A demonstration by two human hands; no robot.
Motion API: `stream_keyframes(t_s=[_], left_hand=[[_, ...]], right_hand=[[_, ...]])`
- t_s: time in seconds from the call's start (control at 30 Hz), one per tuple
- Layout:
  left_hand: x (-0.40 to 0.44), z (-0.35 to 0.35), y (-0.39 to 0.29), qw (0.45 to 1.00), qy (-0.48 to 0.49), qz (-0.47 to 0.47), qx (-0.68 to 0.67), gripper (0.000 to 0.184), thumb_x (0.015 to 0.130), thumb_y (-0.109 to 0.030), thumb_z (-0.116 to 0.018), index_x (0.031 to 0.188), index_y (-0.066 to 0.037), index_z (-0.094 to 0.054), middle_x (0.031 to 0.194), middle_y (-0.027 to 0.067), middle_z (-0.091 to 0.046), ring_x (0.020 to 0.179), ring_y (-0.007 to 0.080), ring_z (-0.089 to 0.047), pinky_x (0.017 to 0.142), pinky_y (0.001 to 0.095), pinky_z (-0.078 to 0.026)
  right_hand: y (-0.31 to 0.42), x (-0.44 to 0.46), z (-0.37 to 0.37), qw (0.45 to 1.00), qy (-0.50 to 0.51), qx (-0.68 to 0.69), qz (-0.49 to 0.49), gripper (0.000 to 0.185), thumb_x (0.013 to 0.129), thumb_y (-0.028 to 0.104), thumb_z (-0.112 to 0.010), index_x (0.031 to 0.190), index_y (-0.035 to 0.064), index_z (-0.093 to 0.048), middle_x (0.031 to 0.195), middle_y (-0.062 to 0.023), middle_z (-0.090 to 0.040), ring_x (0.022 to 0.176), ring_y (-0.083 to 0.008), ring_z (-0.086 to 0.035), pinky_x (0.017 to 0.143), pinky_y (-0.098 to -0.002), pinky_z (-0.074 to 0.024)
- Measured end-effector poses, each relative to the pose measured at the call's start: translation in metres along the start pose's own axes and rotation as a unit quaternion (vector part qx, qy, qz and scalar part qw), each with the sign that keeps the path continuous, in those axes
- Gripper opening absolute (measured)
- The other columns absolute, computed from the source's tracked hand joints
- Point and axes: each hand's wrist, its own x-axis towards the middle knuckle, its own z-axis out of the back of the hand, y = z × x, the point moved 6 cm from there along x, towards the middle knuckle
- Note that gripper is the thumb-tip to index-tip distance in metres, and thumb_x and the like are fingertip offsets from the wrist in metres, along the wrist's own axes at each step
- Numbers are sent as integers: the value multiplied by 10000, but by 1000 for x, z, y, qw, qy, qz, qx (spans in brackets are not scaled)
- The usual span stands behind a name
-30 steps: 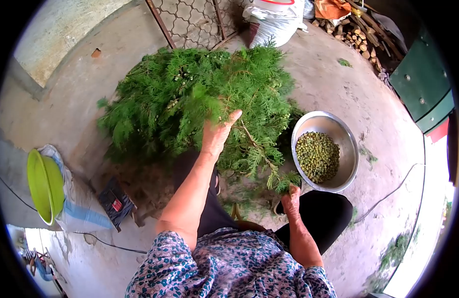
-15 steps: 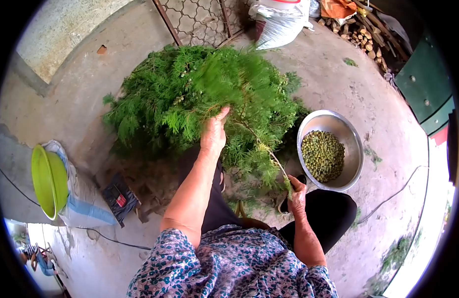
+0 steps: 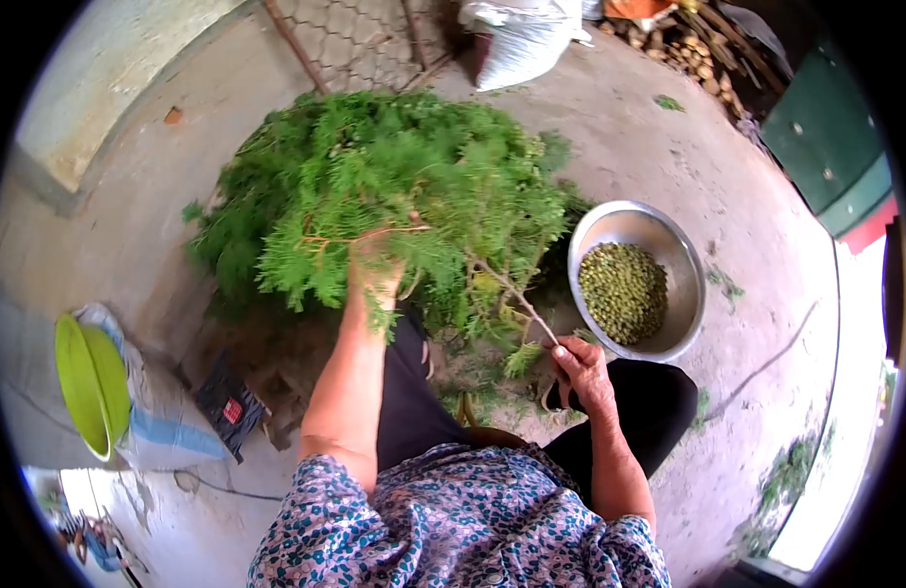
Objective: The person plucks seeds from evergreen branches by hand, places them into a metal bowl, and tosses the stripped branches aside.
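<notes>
A large heap of green, feathery conifer branches spreads in front of my knees. My right hand grips the cut end of a leafy branch, thumb on top of the bare stem. That branch slants up and left into the heap. Among the foliage is my left hand, its fingers covered by sprays and a reddish twig. Whether it grasps anything is hidden. Beside my right knee stands a metal basin partly filled with small round green cones or berries.
At left, a lime-green plastic tub leans against a white-and-blue sack. A full white sack stands at the top, with stacked firewood to its right. A dark cord runs over the concrete floor at lower left.
My left hand has moved left and slightly down, deeper behind the sprays. The branch tip has blurred less, and my right hand has shifted a little up along with the stem. The whole view has tilted slightly.
</notes>
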Motion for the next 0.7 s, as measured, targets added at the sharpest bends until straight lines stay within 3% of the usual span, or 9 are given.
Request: stream_keyframes(t_s=[0.07, 0.1, 0.13, 0.17, 0.23, 0.47, 0.53, 0.57, 0.7], left_hand=[[-1, -12, -4, 983, 78, 41, -163, 233, 878, -221, -456, 957, -21, -544, 917, 130, -575, 853, 236, -558, 722, 364, -491], [8, -7, 2, 985, 74, 64, -139, 263, 885, -234, -442, 1006, -19, -530, 994, 144, -565, 913, 274, -544, 809, 409, -450], [22, -1, 10, 986, 79, 93, -116, 296, 891, -247, -428, 1055, -17, -517, 1070, 157, -556, 972, 312, -530, 896, 454, -410], [27, 21, 14, 992, 60, 92, -54, 317, 883, -226, -467, 1119, -16, -498, 1128, 163, -537, 1011, 309, -520, 901, 436, -419], [23, 1, 21, 980, 33, 188, 51, 330, 836, -153, -570, 1129, -15, -509, 1123, 142, -547, 991, 258, -532, 863, 375, -454], [33, 0, 28, 948, 29, 212, 235, 302, 840, -180, -586, 1111, -58, -533, 1004, 58, -610, 834, 141, -582, 702, 272, -488], [37, -3, 34, 944, 15, 209, 254, 292, 842, -183, -583, 1107, -70, -538, 980, 41, -614, 823, 124, -578, 695, 256, -481], [38, -6, 37, 941, 16, 208, 268, 286, 845, -187, -580, 1107, -79, -541, 967, 29, -613, 819, 121, -576, 696, 247, -475], [38, -19, 52, 924, 24, 224, 309, 291, 850, -204, -575, 1108, -75, -541, 975, 25, -606, 819, 118, -573, 692, 244, -472]], right_hand=[[17, -1, 4, 998, -51, -12, -39, 212, 870, 179, -508, 787, -7, -567, 541, -8, -429, 315, -104, -365, 293, -250, -299], [31, -2, 7, 995, -69, 4, -74, 207, 862, 182, -519, 732, 24, -550, 550, 2, -425, 321, -103, -332, 279, -254, -267], [49, -5, 14, 992, -94, -30, -84, 218, 836, 217, -563, 792, 6, -593, 592, 29, -463, 559, -84, -417, 495, -258, -345], [36, 3, 20, 993, -106, 24, -49, 223, 831, 216, -570, 796, -2, -597, 612, 14, -491, 582, -90, -437, 514, -271, -365], [71, -2, 37, 991, -130, -2, -28, 220, 821, 205, -576, 779, -9, -612, 599, -10, -514, 570, -95, -454, 519, -275, -381], [112, -51, 126, 950, -273, -80, 131, 162, 805, 149, -566, 834, -3, -612, 564, -45, -515, 526, -123, -485, 517, -275, -402], [118, -72, 146, 891, -344, -225, 193, 173, 779, 121, -571, 894, -3, -607, 620, -143, -563, 574, -220, -574, 559, -312, -447], [116, -77, 152, 896, -335, -254, 145, 195, 759, 110, -575, 916, -1, -606, 673, -199, -561, 632, -288, -599, 579, -333, -463], [121, -100, 160, 867, -385, -259, 180, 272, 746, 83, -569, 1012, 28, -571, 685, -214, -574, 686, -347, -596, 602, -375, -469]])
